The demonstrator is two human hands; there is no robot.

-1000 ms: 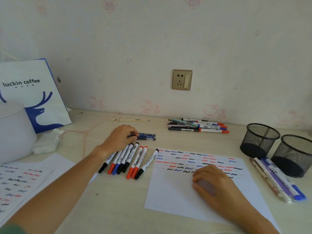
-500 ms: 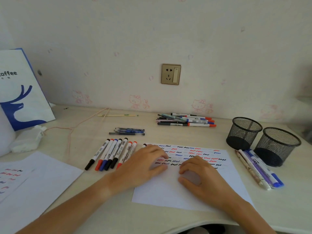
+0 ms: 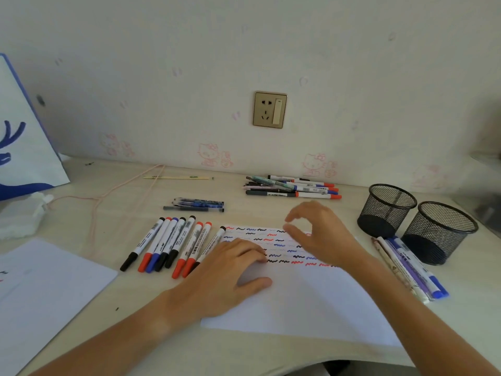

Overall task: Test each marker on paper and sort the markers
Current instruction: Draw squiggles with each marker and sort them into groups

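The left hand (image 3: 230, 272) lies flat on the sheet of test paper (image 3: 306, 302), fingers straight and together, palm down, pressing the sheet's left part against the desk (image 3: 135, 335). The right hand (image 3: 322, 234) hovers over the paper's upper right area, thumb and forefinger curved toward each other with a gap between them and nothing held in that gap. Rows of short black, red and blue squiggles cover the paper's top part. Just left of the sheet lies a row of whiteboard markers (image 3: 173, 245), side by side, capped in black, red and blue, the nearest one touching the paper's edge and partly under the left hand. Behind that row sits a small bundle of blue pens (image 3: 198, 205). Farther back, close to the wall, a loose pile of markers (image 3: 292, 187) with red and blue ends lies below the wall socket (image 3: 269, 109). At the right stand two black mesh pen cups (image 3: 387, 210), side by side, and just in front of them a few markers with blue caps (image 3: 414, 270) lie together. Another paper sheet (image 3: 46, 294) lies at the left, and a white and blue paper bag (image 3: 24, 147) stands at the far left.
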